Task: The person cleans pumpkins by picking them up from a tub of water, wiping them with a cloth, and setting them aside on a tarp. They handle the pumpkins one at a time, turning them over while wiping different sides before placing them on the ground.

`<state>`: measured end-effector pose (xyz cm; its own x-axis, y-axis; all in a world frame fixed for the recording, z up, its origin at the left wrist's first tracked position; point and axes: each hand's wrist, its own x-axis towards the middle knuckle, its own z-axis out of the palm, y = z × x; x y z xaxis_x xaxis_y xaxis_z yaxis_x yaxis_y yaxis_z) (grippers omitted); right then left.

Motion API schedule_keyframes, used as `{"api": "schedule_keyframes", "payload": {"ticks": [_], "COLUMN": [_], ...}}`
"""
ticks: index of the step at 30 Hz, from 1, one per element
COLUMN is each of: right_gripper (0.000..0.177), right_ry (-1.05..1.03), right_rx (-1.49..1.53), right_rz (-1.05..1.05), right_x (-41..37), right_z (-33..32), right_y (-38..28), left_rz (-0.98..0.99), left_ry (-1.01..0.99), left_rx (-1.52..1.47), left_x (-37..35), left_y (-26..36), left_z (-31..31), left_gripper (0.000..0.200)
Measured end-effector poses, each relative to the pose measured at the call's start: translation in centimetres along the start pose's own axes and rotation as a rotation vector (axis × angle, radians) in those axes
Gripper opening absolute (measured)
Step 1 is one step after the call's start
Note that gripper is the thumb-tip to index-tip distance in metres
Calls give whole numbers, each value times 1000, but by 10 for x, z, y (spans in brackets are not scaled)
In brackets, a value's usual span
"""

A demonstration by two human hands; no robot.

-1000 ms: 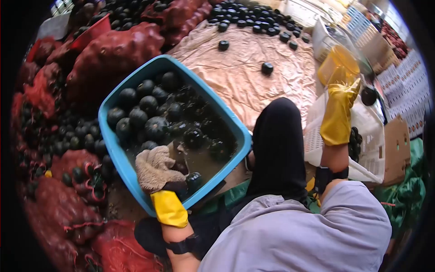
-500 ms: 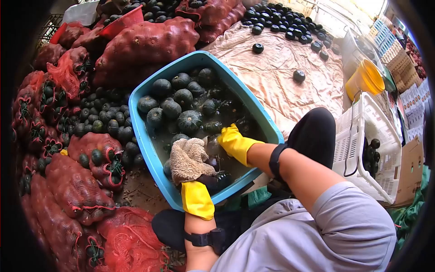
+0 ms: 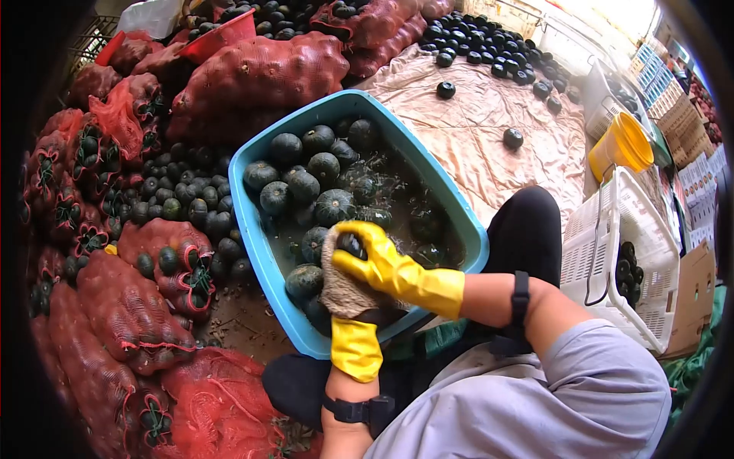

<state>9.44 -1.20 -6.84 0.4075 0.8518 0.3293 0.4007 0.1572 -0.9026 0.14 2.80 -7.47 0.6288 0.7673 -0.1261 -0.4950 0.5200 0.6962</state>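
Over the near end of a blue tub (image 3: 243,218) of murky water, my right hand (image 3: 382,268), in a yellow rubber glove, is closed round a small dark green pumpkin (image 3: 352,244). A brown towelling cloth (image 3: 345,289) is pressed against that pumpkin's left side. My left hand (image 3: 356,348) is inside or behind the cloth and supports it there; only the yellow glove's cuff and wrist show, and its fingers are hidden. Several more green pumpkins (image 3: 335,206) float in the tub, and others lie partly under water at its right.
Red mesh sacks (image 3: 256,76) of produce crowd the left and back. Loose pumpkins (image 3: 183,191) lie on the floor beside the tub. A pale sheet (image 3: 459,138) behind carries many dark pumpkins. At right stand a yellow bucket (image 3: 623,145) and a white crate (image 3: 650,298) with several pumpkins inside.
My right hand has come up out of the water, moving left with a pumpkin, to meet the cloth. The cloth and left hand have shifted slightly right in view. The water is now rippled.
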Motion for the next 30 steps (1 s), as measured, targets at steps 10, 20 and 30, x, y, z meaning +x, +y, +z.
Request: {"api": "schedule_keyframes", "payload": {"ticks": [10, 20, 30], "right_gripper": [34, 25, 59], "right_ry": [-217, -89, -563], "right_rx": [120, 650, -245], "right_rz": [-68, 598, 20], "right_x": [-15, -8, -3], "right_z": [-39, -9, -53], "right_y": [-37, -47, -58], "left_rz": [-105, 266, 389], "left_ry": [-191, -203, -102], "left_rx": [-483, 1100, 1371], "left_x": [27, 8, -11], "left_y": [-9, 17, 59], "left_z": [-26, -28, -8], "left_gripper": [47, 29, 52]}}
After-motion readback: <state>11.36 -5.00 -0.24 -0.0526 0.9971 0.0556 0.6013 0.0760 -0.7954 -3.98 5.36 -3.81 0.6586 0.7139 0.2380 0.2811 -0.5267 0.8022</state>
